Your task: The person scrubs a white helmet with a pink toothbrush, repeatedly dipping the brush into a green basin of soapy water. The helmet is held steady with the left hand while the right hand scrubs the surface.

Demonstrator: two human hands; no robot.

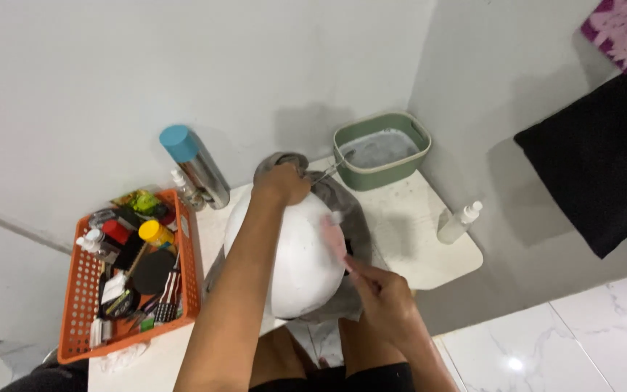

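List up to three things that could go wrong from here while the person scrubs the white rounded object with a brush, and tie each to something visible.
1. The white rounded object sits over the lap, steadied only by the left hand on top; it might slip.
2. The right hand works a brush at the object's side; splashes could reach the grey cloth.
3. The green tub of water stands close; a nudge could spill it.

Smooth matt white shoe (295, 254); grey cloth (353, 218); orange plastic basket (74, 305); glossy metal can (205, 174); green plastic tub (408, 156).
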